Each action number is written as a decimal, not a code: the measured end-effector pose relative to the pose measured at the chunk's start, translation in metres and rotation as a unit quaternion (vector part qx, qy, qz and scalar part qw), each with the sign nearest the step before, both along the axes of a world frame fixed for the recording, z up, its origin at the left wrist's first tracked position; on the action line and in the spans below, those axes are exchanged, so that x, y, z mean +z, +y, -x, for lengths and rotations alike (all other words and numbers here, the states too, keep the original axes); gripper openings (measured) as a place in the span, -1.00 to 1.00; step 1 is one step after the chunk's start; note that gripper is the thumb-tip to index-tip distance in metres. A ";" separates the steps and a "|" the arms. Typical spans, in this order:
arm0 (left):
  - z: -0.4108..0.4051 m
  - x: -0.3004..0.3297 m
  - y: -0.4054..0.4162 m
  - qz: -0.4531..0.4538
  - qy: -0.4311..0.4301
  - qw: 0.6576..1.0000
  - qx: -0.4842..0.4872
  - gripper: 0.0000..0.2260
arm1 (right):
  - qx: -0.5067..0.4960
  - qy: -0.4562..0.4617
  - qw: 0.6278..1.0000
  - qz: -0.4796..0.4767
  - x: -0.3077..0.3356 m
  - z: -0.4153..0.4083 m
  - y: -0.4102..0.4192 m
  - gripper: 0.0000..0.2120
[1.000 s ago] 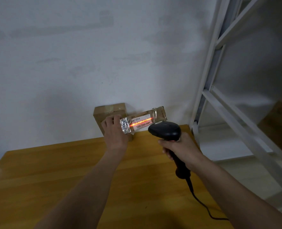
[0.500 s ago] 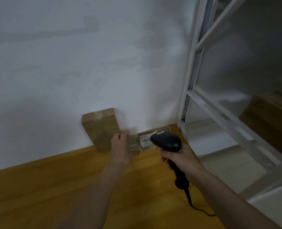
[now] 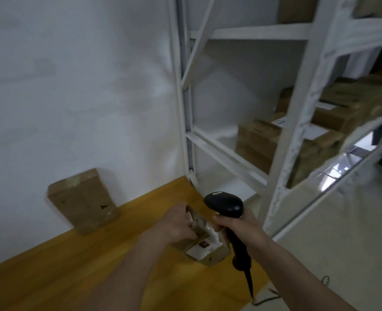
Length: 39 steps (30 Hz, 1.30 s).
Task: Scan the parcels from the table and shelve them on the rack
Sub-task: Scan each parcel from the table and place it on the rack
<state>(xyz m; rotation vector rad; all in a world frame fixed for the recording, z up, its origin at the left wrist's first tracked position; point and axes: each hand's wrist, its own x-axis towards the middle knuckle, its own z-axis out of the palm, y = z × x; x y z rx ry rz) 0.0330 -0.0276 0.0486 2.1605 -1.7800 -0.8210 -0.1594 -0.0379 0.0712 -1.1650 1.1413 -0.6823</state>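
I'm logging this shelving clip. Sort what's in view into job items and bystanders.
Job items:
- small parcel, held by the left hand
- scanner, gripped by the right hand
- brown parcel leaning on the wall
- rack
- table

Bystanders:
- scanner cable
- boxes already shelved

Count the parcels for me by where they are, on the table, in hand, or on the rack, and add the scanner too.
Parcels on the table: 1, the upright brown box against the wall
Parcels in the left hand: 1, a small labelled parcel
Parcels clearly visible on the rack: at least 3, blurred
Scanners: 1, the black scanner in the right hand
Total: at least 6
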 end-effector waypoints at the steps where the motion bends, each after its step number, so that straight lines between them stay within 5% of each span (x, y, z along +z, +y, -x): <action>1: 0.017 0.004 0.001 0.005 -0.004 1.000 -0.017 -0.44 | -0.008 -0.002 1.000 0.002 0.002 0.017 0.004 -0.87; 17: 0.276 0.063 0.060 0.279 -0.039 0.957 -0.072 -0.40 | -0.159 -0.091 0.983 0.023 0.031 0.263 0.067 -0.85; 22: 0.326 0.094 0.058 0.434 -0.058 0.897 -0.068 -0.43 | -0.203 -0.116 0.970 0.059 0.058 0.310 0.069 -0.85; 26: 0.345 0.112 0.044 0.569 -0.134 0.806 -0.094 -0.40 | -0.222 -0.131 0.962 0.093 0.087 0.325 0.062 -0.85; 32: 0.363 0.145 0.004 0.648 -0.204 0.728 -0.097 -0.40 | -0.231 -0.141 0.954 0.129 0.117 0.326 0.044 -0.87; 39: 0.363 0.154 -0.046 0.573 -0.299 0.760 -0.067 -0.50 | -0.238 -0.109 0.956 0.129 0.122 0.326 0.014 -0.91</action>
